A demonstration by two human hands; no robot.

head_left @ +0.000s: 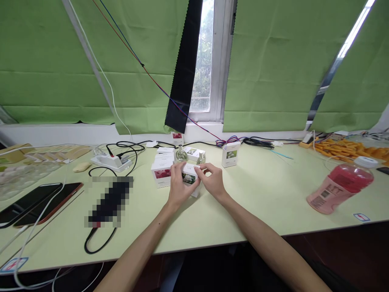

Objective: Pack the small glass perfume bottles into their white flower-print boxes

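A small white box (189,177) with a white-flower picture stands on the table between my hands. My left hand (180,182) wraps round its left side, thumb across the front. The fingers of my right hand (212,178) are pinched at the box's top right corner. Behind it are two clear glass bottles (180,154), partly hidden by the box and my fingers. Close on the left stand several white boxes, the front one (162,172) with a red-flower picture. To the right, another white box (231,155) with a flower picture stands upright.
A bottle of pink drink (340,186) leans at the right. Orange pieces (343,147) lie behind it. At the left are phones (45,202), a power strip (112,161) with cables, and a blurred-out dark object (111,200). Black cable coils (258,142) lie along the wall.
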